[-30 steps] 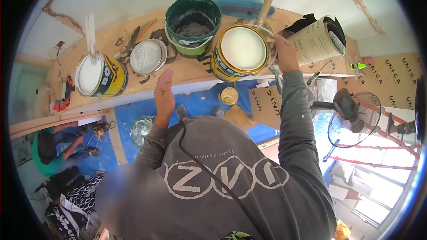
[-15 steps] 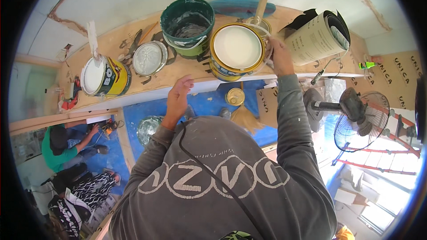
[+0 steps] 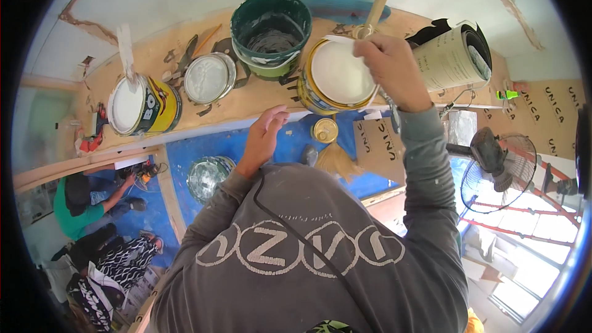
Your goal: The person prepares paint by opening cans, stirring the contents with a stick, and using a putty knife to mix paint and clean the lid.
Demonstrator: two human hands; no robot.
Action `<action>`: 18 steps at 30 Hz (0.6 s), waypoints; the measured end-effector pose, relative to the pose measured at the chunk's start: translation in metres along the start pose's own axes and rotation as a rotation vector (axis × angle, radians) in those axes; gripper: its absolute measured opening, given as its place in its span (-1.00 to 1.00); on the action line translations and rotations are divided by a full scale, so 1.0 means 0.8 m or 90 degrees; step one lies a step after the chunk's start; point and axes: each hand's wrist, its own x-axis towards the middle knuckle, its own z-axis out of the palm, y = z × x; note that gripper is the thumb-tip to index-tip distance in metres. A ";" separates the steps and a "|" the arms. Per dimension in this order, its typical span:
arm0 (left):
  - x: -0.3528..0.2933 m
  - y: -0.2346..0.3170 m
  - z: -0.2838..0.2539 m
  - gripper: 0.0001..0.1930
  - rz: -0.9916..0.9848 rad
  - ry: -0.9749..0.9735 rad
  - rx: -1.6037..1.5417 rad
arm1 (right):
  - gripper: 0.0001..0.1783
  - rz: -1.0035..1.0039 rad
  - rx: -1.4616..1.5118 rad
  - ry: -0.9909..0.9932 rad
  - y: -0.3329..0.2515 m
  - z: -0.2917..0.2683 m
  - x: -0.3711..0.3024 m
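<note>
My right hand (image 3: 388,65) is closed over the right part of a yellow-rimmed paint can (image 3: 306,94) full of white paint. A white strip, apparently the can's carrying handle (image 3: 338,39), sticks out to the left of its fingers. Loosely bent and free of any object, my left hand (image 3: 262,139) hovers in front of the wooden bench, left of the can. A dark green bucket (image 3: 268,61), smeared with paint inside, stands just left of the can. Beside it lie round metal lids (image 3: 208,79).
At the bench's left is another paint can (image 3: 161,108) with a stick. A paper roll (image 3: 453,58) lies to the right, near a wooden stick (image 3: 379,0). Below are a broom (image 3: 336,159), a tub (image 3: 209,176) and a fan (image 3: 498,169). Another person (image 3: 77,203) works at lower left.
My right hand has moved from beside the can to above its right rim, bringing the white strip over the paint. My left hand stays loosely bent. The view has shifted slightly.
</note>
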 end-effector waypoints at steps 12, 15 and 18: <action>0.094 0.001 0.007 -0.41 -0.317 -0.209 -0.218 | -0.63 0.067 -0.102 0.091 -0.067 0.002 -0.041; 0.106 0.024 0.020 -0.33 -0.383 -0.283 -0.324 | -0.62 0.038 -0.155 0.108 -0.094 -0.008 -0.046; 0.120 0.019 0.018 -0.32 -0.399 -0.439 -0.397 | -0.62 0.006 -0.166 0.134 -0.117 -0.017 -0.053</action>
